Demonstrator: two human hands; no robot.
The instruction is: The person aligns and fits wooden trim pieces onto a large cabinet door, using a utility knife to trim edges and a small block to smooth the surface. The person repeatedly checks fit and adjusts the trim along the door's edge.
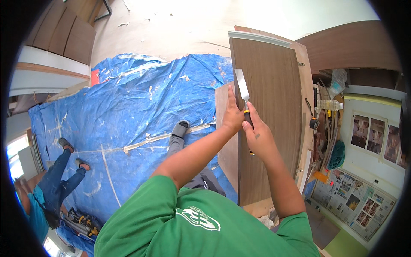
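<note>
A chisel (242, 84) with a bright flat blade and a black-and-yellow handle lies over the left long edge of a brown wood-grain panel (274, 94). My right hand (259, 136) is closed around its handle, the blade pointing away from me. Right beside it, my left hand (233, 115) rests at the panel's left edge with its fingers stretched forward; part of that hand is hidden where it meets the handle. A pale metal strip (262, 39) runs across the panel's far end.
Creased blue sheeting (128, 111) covers the floor at left. On the right stand a tape measure (314, 123), a clear plastic bottle (329, 105) and a dark green bundle (337, 154). Another person in jeans (64, 180) is at far left, near a tool bag (81, 222).
</note>
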